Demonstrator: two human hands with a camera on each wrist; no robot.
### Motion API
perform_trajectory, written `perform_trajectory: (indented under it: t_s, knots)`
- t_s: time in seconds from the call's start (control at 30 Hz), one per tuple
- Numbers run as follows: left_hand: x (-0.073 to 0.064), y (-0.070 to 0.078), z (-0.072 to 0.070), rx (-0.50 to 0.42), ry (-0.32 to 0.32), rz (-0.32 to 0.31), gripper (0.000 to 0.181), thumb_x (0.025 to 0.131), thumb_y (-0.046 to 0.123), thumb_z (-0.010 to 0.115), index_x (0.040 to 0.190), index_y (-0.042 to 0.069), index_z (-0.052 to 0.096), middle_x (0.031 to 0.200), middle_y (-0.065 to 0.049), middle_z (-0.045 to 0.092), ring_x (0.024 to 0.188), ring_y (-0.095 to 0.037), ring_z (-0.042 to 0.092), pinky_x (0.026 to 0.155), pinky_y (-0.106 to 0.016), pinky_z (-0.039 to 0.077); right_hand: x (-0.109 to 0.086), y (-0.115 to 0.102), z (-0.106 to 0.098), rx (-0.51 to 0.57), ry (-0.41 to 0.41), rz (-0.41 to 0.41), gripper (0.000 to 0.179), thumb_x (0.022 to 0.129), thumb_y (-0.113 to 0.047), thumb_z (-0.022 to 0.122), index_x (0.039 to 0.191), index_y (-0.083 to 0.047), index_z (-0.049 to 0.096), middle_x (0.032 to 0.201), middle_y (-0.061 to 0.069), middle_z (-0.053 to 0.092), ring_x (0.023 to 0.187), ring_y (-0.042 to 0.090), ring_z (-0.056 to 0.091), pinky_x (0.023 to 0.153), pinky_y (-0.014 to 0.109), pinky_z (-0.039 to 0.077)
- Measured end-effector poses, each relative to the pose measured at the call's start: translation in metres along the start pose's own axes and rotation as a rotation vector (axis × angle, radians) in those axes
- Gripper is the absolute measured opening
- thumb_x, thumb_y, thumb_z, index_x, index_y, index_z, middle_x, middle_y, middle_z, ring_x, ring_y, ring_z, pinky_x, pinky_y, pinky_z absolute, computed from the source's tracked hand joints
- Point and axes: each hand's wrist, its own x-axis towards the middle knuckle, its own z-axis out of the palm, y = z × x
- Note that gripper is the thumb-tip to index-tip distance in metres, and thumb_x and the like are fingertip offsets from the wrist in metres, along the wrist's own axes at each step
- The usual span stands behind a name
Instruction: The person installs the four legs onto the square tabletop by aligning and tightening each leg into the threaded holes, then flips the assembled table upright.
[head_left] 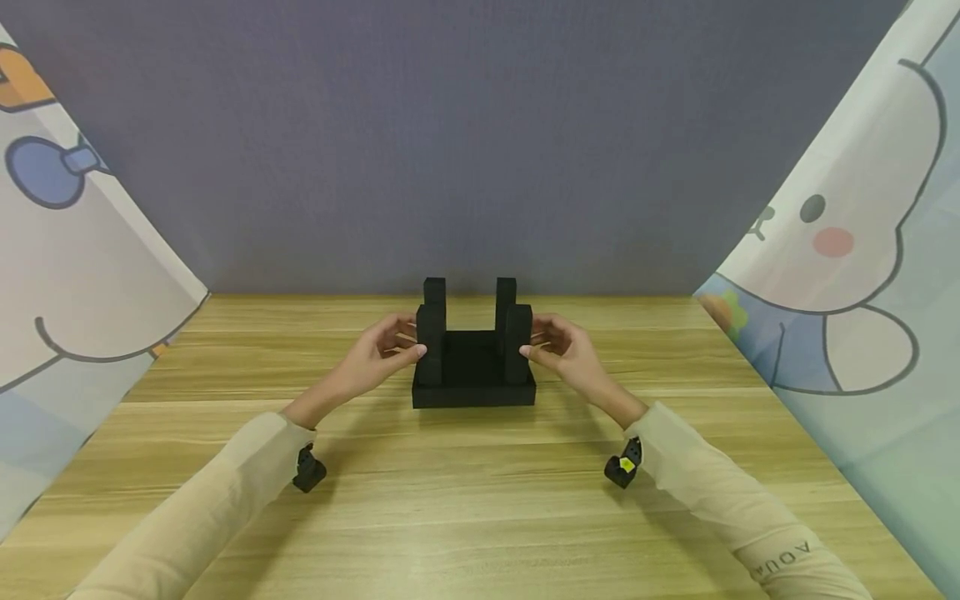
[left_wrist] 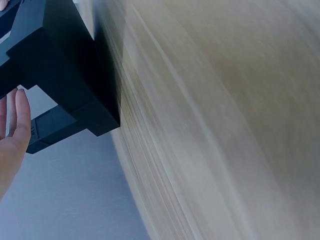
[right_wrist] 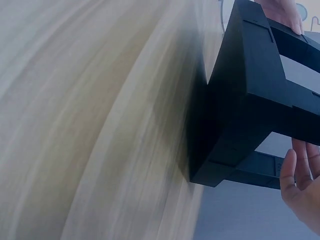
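A black stand with a flat square base and an upright post at each corner is in the middle of the table, close to its back. My left hand grips the front left post, thumb on its near face and fingers curled around its outer side. On the opposite side, my right hand holds the front right post the same way. Both wrist views show the stand's base low over the wood, with a dark shadow beneath it. The posts partly hide the fingertips.
The wooden table reaches back to a grey panel. Printed cartoon curtains flank it, one on the left and one on the right. A small black camera sits at the left wrist and another at the right wrist.
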Motion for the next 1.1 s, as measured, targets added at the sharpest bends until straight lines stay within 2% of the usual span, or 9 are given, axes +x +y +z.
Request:
perform_trajectory:
  t_s: [0.13, 0.3, 0.53, 0.67, 0.83, 1.0, 1.1]
  knots:
    - [0.001, 0.001, 0.001, -0.047, 0.014, -0.003, 0.047, 0.09, 0.018, 0.059, 0.132, 0.007, 0.041, 0.116, -0.015, 0.053, 0.1, -0.026, 0.058, 0.08, -0.031, 0.052, 0.001, -0.002, -0.001, 0.018, 0.009, 0.001, 0.042, 0.084, -0.006, 0.065, 0.122, 0.001, 0.051, 0.106, 0.018, 0.058, 0.091, 0.012, 0.057, 0.08, 0.028, 0.05]
    - [0.003, 0.003, 0.003, -0.089, 0.027, 0.007, 0.046, 0.091, 0.017, 0.058, 0.132, 0.007, 0.041, 0.116, -0.015, 0.052, 0.097, -0.022, 0.059, 0.079, -0.038, 0.053, 0.003, -0.006, -0.002, 0.056, 0.012, 0.019, 0.044, 0.083, -0.006, 0.065, 0.124, 0.002, 0.049, 0.106, 0.012, 0.057, 0.092, 0.011, 0.056, 0.08, 0.023, 0.05]
    - [0.003, 0.006, 0.005, -0.111, 0.045, -0.005, 0.046, 0.091, 0.018, 0.058, 0.132, 0.006, 0.041, 0.116, -0.017, 0.052, 0.092, -0.016, 0.059, 0.075, -0.03, 0.053, 0.005, -0.009, -0.003, 0.056, 0.023, 0.028, 0.043, 0.083, -0.004, 0.065, 0.123, 0.004, 0.049, 0.109, 0.012, 0.058, 0.093, 0.013, 0.056, 0.079, 0.02, 0.05]
    - [0.003, 0.009, 0.005, -0.125, 0.054, -0.018, 0.047, 0.091, 0.018, 0.057, 0.133, 0.005, 0.04, 0.116, -0.016, 0.051, 0.091, -0.013, 0.059, 0.074, -0.029, 0.054, 0.007, -0.01, -0.003, 0.084, 0.033, 0.046, 0.044, 0.083, -0.002, 0.065, 0.123, 0.005, 0.049, 0.107, 0.007, 0.059, 0.094, 0.015, 0.056, 0.075, 0.019, 0.051]
    - [0.003, 0.013, 0.006, -0.141, 0.073, -0.016, 0.046, 0.091, 0.017, 0.057, 0.132, 0.004, 0.04, 0.113, -0.015, 0.051, 0.087, -0.01, 0.06, 0.073, -0.028, 0.054, 0.01, -0.013, -0.004, 0.135, 0.028, 0.06, 0.044, 0.084, -0.001, 0.063, 0.124, 0.007, 0.047, 0.103, -0.001, 0.058, 0.091, 0.009, 0.057, 0.074, 0.022, 0.052]
    - [0.004, 0.016, 0.006, -0.158, 0.095, -0.026, 0.046, 0.091, 0.018, 0.057, 0.132, 0.004, 0.041, 0.112, -0.013, 0.052, 0.087, -0.01, 0.061, 0.075, -0.031, 0.054, 0.012, -0.017, -0.004, 0.182, 0.032, 0.065, 0.042, 0.084, 0.0, 0.062, 0.123, 0.006, 0.048, 0.101, 0.003, 0.057, 0.088, 0.008, 0.058, 0.076, 0.029, 0.054]
    - [0.005, 0.018, 0.006, -0.159, 0.11, -0.033, 0.046, 0.091, 0.019, 0.057, 0.132, 0.005, 0.042, 0.112, -0.013, 0.053, 0.088, -0.011, 0.062, 0.075, -0.031, 0.054, 0.013, -0.02, -0.004, 0.194, 0.044, 0.072, 0.042, 0.084, -0.002, 0.062, 0.123, 0.006, 0.048, 0.101, 0.005, 0.056, 0.085, 0.008, 0.057, 0.074, 0.029, 0.053]
